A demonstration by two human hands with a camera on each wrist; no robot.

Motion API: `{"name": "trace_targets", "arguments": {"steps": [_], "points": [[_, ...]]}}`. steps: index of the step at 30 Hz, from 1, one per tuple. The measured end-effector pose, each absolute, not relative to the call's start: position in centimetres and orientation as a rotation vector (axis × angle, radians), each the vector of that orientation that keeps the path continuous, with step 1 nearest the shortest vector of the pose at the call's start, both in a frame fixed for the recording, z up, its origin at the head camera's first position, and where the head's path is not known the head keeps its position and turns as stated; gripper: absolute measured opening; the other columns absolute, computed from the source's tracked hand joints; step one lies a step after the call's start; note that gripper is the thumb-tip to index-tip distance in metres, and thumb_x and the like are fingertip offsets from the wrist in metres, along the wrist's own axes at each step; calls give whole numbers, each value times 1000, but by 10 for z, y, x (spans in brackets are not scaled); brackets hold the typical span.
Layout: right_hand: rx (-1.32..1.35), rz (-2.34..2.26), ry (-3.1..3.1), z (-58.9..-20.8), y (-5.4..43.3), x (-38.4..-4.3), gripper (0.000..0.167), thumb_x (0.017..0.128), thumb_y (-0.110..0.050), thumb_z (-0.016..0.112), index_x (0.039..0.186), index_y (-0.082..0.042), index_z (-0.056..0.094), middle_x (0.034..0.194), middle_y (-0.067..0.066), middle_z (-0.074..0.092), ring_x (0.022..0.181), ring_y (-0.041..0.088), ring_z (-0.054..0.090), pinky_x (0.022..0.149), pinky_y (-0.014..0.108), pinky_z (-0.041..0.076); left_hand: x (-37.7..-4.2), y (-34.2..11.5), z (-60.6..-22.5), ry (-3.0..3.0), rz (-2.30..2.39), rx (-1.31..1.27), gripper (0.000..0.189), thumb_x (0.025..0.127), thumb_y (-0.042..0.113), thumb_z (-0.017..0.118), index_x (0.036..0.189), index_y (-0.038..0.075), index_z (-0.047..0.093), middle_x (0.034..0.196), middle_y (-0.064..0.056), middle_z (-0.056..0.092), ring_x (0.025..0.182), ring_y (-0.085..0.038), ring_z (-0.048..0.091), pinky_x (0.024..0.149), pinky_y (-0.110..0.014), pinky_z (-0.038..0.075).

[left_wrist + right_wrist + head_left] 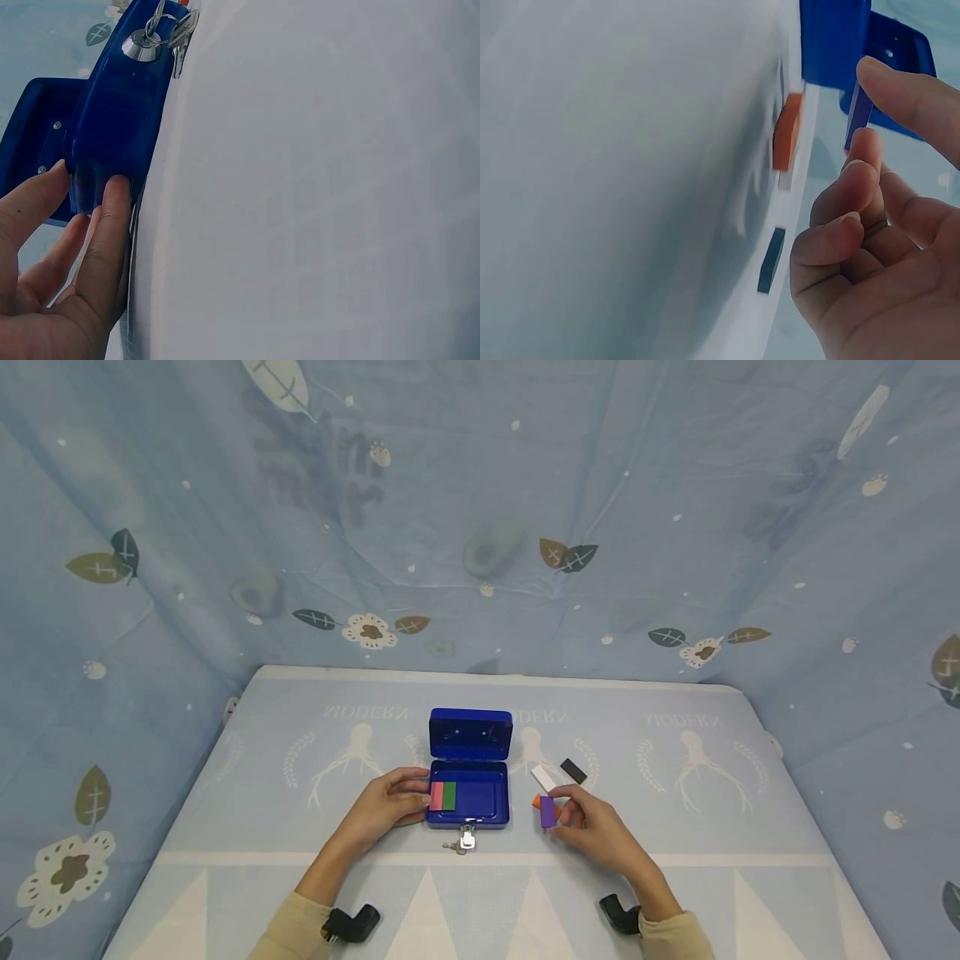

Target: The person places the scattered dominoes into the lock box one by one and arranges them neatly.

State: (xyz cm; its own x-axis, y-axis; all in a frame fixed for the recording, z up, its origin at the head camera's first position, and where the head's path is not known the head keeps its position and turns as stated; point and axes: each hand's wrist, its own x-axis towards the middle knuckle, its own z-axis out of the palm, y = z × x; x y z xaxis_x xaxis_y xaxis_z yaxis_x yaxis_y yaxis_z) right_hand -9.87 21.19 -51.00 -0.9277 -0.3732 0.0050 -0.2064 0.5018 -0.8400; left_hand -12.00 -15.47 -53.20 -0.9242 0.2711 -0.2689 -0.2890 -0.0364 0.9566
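Observation:
A blue metal cash box (482, 818) stands with its lid (471, 735) raised. Inside, at the left, a pink block (437, 796) and a green block (449, 796) lie side by side. My left hand (386, 806) holds the box's left side, thumb at the rim and fingers along the outer wall. Between thumb and fingertips, my right hand (592, 827) pinches a purple block (547, 812), right of the box and above the table. An orange block (786, 133) lies under it, partly hidden in the head view. Keys (180, 34) hang in the front lock.
Beyond my right hand a white block (542, 777) and a black block (573, 770) lie on the patterned table cover (675, 827). Blue printed cloth (480, 510) rises behind and at both sides of the table.

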Motion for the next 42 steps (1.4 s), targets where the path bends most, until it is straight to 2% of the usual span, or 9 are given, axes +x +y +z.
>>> {"name": "trace_targets", "arguments": {"steps": [8,20,30,37,42], "points": [[-522,-1459,2530,-496,189,-95,46,82,7,78,123,5,58,85,18,59,66,14,49,55,20,40,-119,-154,-530,1868,2013,-29,53,91,-1,70,139,-7,49,124,-26,59,106,-30,66,85,-40,59],[-615,-1480,2479,-513,169,-112,47,84,-10,82,125,-14,59,85,0,59,65,8,50,55,21,43,-119,-155,-528,1888,2008,-13,53,91,-1,69,139,-7,48,123,-26,59,105,-29,66,85,-39,59],[-660,-1466,2456,-510,142,-128,47,85,-15,82,126,-13,59,85,-4,58,65,9,50,56,23,45,-118,-156,-530,1895,2011,-4,53,91,1,70,139,-7,49,123,-27,59,105,-30,66,85,-39,59],[-651,-1402,2498,-508,125,-136,45,84,-16,82,124,-13,61,81,-2,55,59,7,44,50,22,39,-119,-155,-531,1883,2009,-23,53,91,1,71,139,-5,50,124,-25,59,106,-30,66,86,-40,59],[-676,-1326,2579,-508,114,-140,43,84,-20,83,122,-12,65,81,-2,52,63,8,45,53,23,39,-120,-155,-531,1877,2014,-17,53,91,2,71,139,-6,50,123,-24,60,106,-30,66,86,-41,58]]}}
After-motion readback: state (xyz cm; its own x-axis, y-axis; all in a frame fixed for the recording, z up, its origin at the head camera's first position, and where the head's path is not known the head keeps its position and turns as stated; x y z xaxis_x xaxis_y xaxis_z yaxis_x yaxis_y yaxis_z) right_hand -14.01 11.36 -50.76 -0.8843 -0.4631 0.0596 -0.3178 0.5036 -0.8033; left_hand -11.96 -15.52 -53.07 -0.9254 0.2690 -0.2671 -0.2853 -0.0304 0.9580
